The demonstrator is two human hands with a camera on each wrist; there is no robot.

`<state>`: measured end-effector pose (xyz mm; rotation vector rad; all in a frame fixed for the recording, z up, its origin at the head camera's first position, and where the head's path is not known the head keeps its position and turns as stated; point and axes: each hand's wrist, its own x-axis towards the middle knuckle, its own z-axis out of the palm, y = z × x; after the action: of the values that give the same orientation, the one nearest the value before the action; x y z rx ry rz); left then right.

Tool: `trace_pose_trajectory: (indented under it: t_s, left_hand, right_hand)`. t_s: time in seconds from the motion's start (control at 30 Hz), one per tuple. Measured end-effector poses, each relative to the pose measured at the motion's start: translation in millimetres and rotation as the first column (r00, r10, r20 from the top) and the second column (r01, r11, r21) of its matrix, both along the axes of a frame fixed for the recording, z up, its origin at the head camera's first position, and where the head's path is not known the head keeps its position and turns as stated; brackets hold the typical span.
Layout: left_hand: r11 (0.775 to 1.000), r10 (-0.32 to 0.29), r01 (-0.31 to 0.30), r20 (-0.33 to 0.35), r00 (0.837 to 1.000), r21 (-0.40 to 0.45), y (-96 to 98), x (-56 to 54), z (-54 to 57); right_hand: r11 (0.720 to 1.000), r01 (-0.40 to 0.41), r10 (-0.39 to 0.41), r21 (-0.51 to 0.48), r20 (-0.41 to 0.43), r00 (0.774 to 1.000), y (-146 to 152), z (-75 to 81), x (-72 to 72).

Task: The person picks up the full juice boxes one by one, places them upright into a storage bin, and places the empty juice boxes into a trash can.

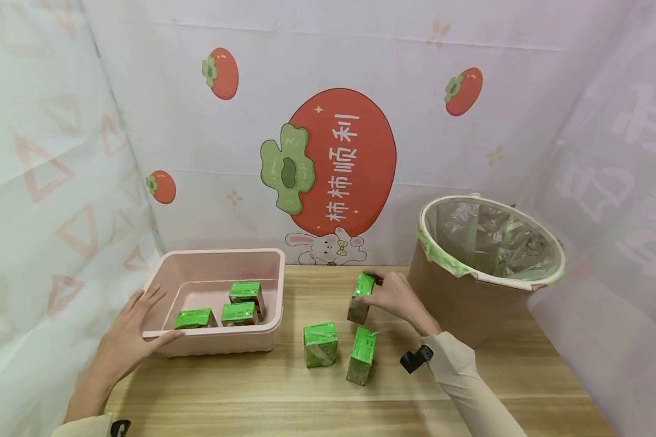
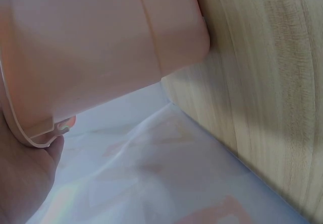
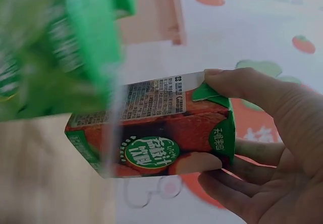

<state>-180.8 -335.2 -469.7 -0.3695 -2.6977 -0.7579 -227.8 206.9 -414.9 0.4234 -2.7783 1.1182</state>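
A pink plastic tub stands at the left, with several green-topped juice boxes inside. My left hand rests on its front left corner, fingers spread and mostly straight along the rim; the left wrist view shows the hand against the tub's edge. On the table, my right hand holds a lychee juice box between thumb and fingers. The right wrist view shows that hand gripping the box by its green-edged end. Two more juice boxes, one left and one right, stand nearer me.
A round bin lined with a clear green-tinted bag stands at the right, close to my right forearm. Behind the wooden table hangs a white cloth printed with persimmons. More cloth encloses both sides.
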Motion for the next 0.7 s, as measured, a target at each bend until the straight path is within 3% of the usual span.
trace_pose_trajectory:
  t_s: [0.27, 0.7]
  left_hand:
    - [1.000, 0.013, -0.013, 0.002, 1.000, -0.019, 0.8, 0.3, 1.3]
    - [1.000, 0.010, -0.010, 0.003, 1.000, -0.007, 1.0, 0.5, 1.4]
  right_hand:
    - [0.995, -0.099, 0.098, -0.031, -0.043, 0.994, -29, 34.4, -7.1]
    - [0.975, -0.219, 0.215, -0.036, -0.101, 0.971, -80, 70.6, -24.6]
